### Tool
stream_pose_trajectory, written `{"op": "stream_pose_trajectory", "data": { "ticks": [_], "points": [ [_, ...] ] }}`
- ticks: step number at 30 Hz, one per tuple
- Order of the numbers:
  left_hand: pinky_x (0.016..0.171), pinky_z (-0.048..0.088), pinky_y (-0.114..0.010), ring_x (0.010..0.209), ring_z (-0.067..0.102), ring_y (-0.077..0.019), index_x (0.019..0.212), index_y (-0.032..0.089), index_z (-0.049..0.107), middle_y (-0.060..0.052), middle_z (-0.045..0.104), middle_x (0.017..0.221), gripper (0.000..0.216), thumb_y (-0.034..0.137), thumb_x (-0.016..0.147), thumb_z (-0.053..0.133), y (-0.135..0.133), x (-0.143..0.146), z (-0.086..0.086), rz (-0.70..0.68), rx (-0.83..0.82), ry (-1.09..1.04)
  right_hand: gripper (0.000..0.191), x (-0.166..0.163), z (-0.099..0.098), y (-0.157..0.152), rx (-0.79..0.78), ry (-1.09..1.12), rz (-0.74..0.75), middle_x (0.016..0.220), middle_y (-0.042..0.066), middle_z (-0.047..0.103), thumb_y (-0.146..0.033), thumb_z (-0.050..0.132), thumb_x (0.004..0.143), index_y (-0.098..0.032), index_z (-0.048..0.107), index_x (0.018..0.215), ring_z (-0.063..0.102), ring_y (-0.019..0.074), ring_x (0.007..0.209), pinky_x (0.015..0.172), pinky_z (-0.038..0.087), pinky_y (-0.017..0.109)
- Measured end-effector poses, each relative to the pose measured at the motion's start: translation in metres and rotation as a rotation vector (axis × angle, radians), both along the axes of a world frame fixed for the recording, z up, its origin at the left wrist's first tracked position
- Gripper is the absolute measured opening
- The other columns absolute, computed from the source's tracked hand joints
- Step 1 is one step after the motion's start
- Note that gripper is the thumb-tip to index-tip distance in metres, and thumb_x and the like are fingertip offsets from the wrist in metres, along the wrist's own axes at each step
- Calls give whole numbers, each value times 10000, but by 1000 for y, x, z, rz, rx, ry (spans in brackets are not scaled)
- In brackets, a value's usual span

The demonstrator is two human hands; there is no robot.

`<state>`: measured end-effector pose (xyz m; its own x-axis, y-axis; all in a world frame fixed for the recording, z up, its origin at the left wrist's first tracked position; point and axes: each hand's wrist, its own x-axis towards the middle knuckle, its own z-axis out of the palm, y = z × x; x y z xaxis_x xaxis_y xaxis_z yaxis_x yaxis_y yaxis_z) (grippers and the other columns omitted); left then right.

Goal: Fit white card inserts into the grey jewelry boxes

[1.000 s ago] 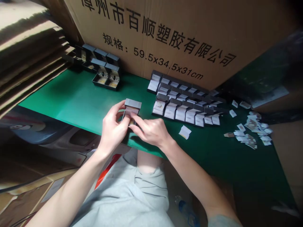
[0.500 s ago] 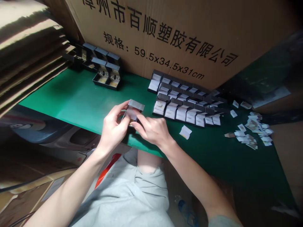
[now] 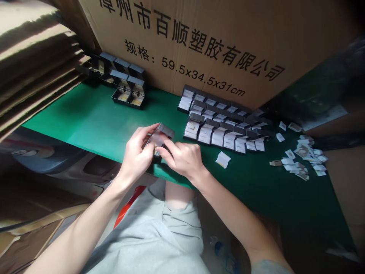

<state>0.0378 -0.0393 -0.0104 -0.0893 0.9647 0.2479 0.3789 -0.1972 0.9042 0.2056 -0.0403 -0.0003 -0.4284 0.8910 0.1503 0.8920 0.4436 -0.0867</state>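
- Held box [image 3: 167, 130]: smooth, plastic-looking, faintly glossy.
- White inserts [image 3: 218, 137]: matt paper or thin card.
- Tabletop [image 3: 76, 118]: smooth, with a soft sheen.
- Large carton [image 3: 228, 19]: matt brown cardboard, faintly ribbed.
- Cardboard stack [image 3: 34, 45]: rough-edged.
- Garment [image 3: 154, 239]: creased, matt cloth.
- Bottle [image 3: 220, 249]: clear, plastic-looking.

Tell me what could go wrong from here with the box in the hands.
1. The left hand holds the small open box near the front edge of the green table; a slip might send it off.
2. A loose white insert lies close to the right hand; a sideways sweep could brush it away.
3. The front row of open boxes stands tightly packed nearby; a bump could shift several.
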Motion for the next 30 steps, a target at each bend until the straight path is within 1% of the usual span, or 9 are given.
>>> {"op": "stream_pose_trajectory", "data": {
  "ticks": [4, 7, 11, 14, 19, 21, 23, 26, 30],
  "points": [
    [985, 600, -407, 1120, 709, -265, 1322, 199, 708, -85, 732, 1277, 470, 266, 874, 586, 0, 2, 0, 11, -41, -41, 625, 2, 0, 2, 5, -18, 58, 867, 58, 779, -636, 322, 1116, -252, 546, 1554, 665, 132, 684, 590, 309, 269],
    [988, 596, -408, 1115, 713, -269, 1319, 197, 706, -95, 726, 1284, 486, 271, 842, 648, 0, 3, -1, 6, -59, -103, 629, 4, -1, 3, 2, -17, 76, 909, 67, 780, -638, 321, 1115, -253, 524, 1568, 680, 142, 709, 594, 320, 272],
    [984, 593, -412, 1097, 717, -272, 1313, 197, 701, -110, 731, 1255, 528, 212, 786, 671, 1, 3, -2, -12, -87, -174, 623, 5, -3, 3, 3, 17, 84, 891, 51, 775, -658, 313, 1107, -289, 558, 1544, 686, 150, 716, 586, 306, 288],
    [975, 596, -392, 1084, 719, -263, 1303, 207, 710, -98, 740, 1222, 525, 198, 780, 665, 1, 0, -2, -12, -74, -173, 610, 5, -4, 2, 7, 28, 91, 867, 42, 771, -661, 303, 1107, -310, 592, 1514, 671, 146, 701, 578, 301, 294],
    [914, 617, -363, 990, 737, -238, 1265, 209, 732, -74, 769, 1165, 482, 191, 786, 686, 0, -1, -1, 1, -61, -207, 587, 5, -2, 2, 22, 35, 123, 822, 34, 757, -637, 302, 1119, -317, 604, 1508, 647, 136, 677, 573, 263, 301],
    [936, 619, -367, 1038, 736, -251, 1293, 202, 724, -79, 773, 1189, 502, 218, 792, 716, -1, 0, -1, -6, -67, -246, 572, 5, -2, 2, 32, 32, 129, 798, 29, 746, -612, 302, 1129, -312, 594, 1519, 632, 136, 661, 573, 250, 303],
    [969, 617, -378, 1128, 726, -278, 1348, 194, 704, -97, 760, 1267, 556, 260, 798, 753, -1, 0, -1, -11, -91, -302, 554, 6, -3, 2, 55, 34, 132, 782, 24, 729, -574, 301, 1140, -300, 579, 1533, 612, 133, 644, 572, 248, 303],
    [1020, 605, -393, 1223, 703, -312, 1400, 195, 686, -114, 732, 1358, 626, 298, 794, 808, 0, -1, -4, -21, -122, -368, 539, 5, -6, 2, 92, 49, 144, 796, 27, 715, -513, 295, 1149, -266, 564, 1546, 591, 128, 640, 569, 272, 301],
    [1015, 605, -401, 1217, 700, -309, 1398, 223, 695, -99, 740, 1337, 615, 315, 804, 828, 2, -5, -9, -51, -102, -369, 534, 5, -8, 3, 116, 54, 157, 818, 25, 707, -486, 296, 1146, -260, 550, 1557, 589, 124, 654, 560, 301, 301]
  ]
}}
